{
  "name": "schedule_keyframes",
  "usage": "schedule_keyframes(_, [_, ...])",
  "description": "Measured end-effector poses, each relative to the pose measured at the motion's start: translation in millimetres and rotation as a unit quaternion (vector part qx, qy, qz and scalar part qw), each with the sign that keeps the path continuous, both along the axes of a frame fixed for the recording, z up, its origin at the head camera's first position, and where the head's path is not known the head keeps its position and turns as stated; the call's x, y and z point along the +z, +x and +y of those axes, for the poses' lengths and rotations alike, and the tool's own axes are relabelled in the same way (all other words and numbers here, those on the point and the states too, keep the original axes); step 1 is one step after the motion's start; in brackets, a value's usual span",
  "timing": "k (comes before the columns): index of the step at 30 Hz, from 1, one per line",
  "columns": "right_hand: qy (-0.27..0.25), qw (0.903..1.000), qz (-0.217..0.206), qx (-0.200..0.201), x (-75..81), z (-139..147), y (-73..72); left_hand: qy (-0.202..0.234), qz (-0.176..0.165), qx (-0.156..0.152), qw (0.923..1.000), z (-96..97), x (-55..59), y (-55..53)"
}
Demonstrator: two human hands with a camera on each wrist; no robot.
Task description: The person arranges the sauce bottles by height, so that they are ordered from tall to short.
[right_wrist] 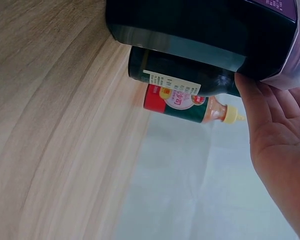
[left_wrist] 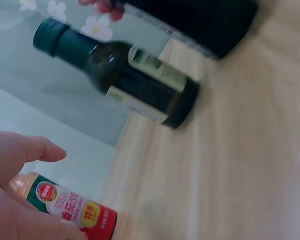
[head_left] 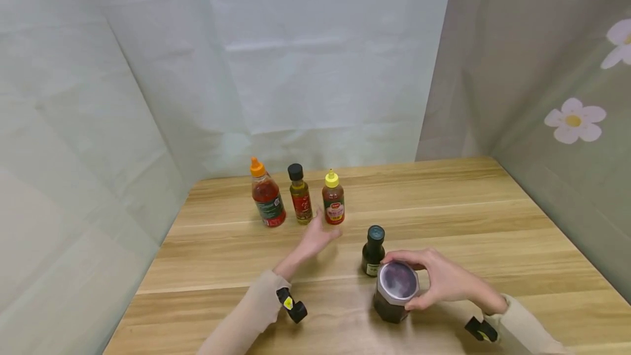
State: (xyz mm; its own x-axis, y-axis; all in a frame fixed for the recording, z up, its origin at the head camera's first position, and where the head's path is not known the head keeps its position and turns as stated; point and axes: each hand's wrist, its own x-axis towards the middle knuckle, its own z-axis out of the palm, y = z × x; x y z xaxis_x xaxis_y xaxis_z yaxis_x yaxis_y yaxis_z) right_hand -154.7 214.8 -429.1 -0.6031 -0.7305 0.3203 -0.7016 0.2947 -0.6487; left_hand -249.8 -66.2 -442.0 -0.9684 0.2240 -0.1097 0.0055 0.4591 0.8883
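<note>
My right hand (head_left: 443, 278) grips a dark faceted canister (head_left: 389, 305) near its top, thumb and fingers spread around the pale, see-through lid (head_left: 398, 280). A purple label shows on the canister (right_wrist: 200, 30) in the right wrist view. Just behind it stands a small dark bottle (head_left: 373, 253) with a dark green cap and cream labels. My left hand (head_left: 317, 236) reaches toward a squeeze bottle of tomato ketchup (head_left: 334, 204) with a yellow nozzle cap. Thumb and finger are apart in the left wrist view, partly covering the ketchup bottle (left_wrist: 72, 205).
Left of the ketchup, a slim oil bottle (head_left: 301, 201) with a black cap stands upright beside a larger red sauce bottle (head_left: 268, 201) with an orange cap. All stand on a wood-grain table (head_left: 443, 207). Pale cloth (head_left: 335, 70) hangs behind and at the sides.
</note>
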Motion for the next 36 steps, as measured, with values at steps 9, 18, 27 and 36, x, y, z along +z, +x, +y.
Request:
schedule_keyframes(9, [-0.002,1.0,-0.007,-0.003,-0.5,0.6,0.8,0.047,-0.036,-0.142,0.9881,2.0,-4.7,18.1])
schedule_keyframes(18, [-0.005,0.9999,-0.009,-0.013,-0.2,0.9,1.9,0.083,-0.011,-0.274,0.9582,16.8,-15.3,20.3])
schedule_keyframes(27, [-0.009,0.9995,-0.026,-0.013,1.0,0.4,3.7,0.056,0.038,-0.293,0.9537,28.7,-21.5,18.5])
schedule_keyframes(36, [-0.021,0.9996,-0.017,-0.003,-2.7,2.5,1.0,0.08,0.039,-0.272,0.9583,35.9,-26.7,21.2])
